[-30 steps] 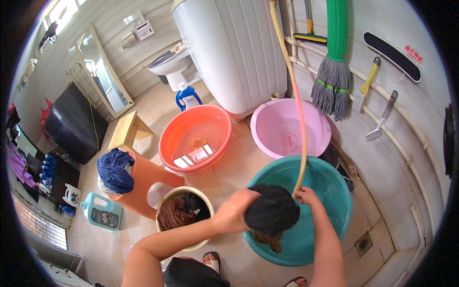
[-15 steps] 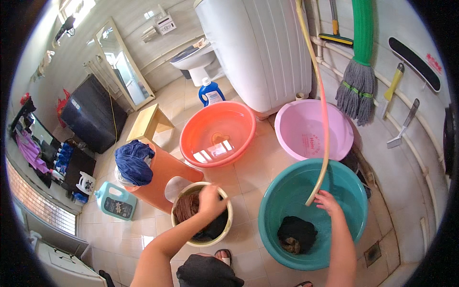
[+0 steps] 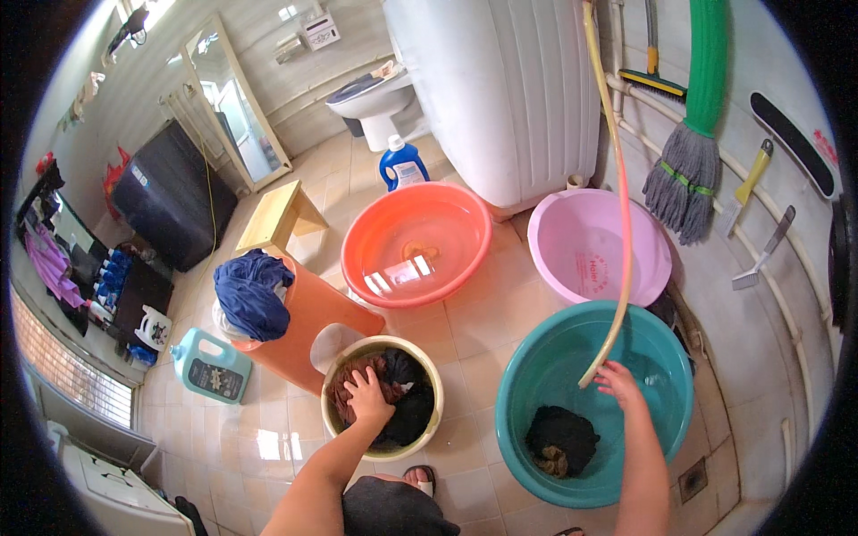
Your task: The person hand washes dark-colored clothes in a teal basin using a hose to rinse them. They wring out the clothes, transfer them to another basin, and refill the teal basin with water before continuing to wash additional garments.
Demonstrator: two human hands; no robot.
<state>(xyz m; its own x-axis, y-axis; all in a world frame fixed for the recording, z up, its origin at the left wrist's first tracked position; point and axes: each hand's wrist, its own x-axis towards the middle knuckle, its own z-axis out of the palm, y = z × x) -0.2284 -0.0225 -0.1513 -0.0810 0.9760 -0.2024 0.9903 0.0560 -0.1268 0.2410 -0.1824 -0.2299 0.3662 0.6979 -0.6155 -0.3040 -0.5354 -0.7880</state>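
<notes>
My left hand (image 3: 368, 398) reaches into a cream bucket (image 3: 433, 423), its fingers spread over a brown cloth (image 3: 340, 401). A black cloth (image 3: 411, 402) lies beside it in the same bucket. My right hand (image 3: 618, 384) is over the large teal basin (image 3: 508, 447), fingers stretched toward the end of a yellowish hose (image 3: 608, 344). The fingertips are close beside the hose; whether they touch it is unclear. In the basin's water lies a dark garment (image 3: 563, 435) with a small brownish patch at its lower edge.
An orange basin (image 3: 353, 268) of water and a pink basin (image 3: 545, 250) stand ahead. Left are an orange stool (image 3: 335, 304) with blue clothing (image 3: 252, 295) on it, and a teal jug (image 3: 210, 364). A wooden stool (image 3: 273, 210), blue bottle (image 3: 402, 163) and mop (image 3: 686, 174) are farther off.
My left hand has moved down and left, from above the bucket's right side onto the brown cloth, fingers now spread. My right hand stays beside the hose end. The view has shifted slightly.
</notes>
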